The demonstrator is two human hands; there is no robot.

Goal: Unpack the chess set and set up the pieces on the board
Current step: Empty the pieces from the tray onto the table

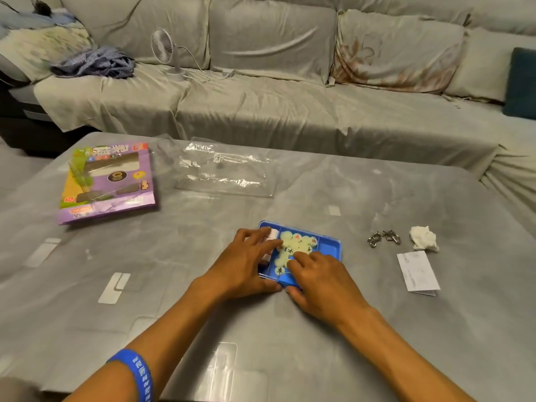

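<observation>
Fingers of both hands lie loosely spread over the blue tray, gripping nothing, seemingly steadying it to reach the pieces.

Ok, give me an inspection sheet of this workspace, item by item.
Surface: grey table, glossy.
Job's things: blue tray with pale round pieces; purple box far left.
Clutter: clear plastic bag, metal rings, crumpled tissue, folded paper.
Hands: left hand and right hand, fingers straight, resting on the tray.
Cables: fan cord on the sofa.
Surroundings: covered sofa, small fan, bundled cloth.
</observation>
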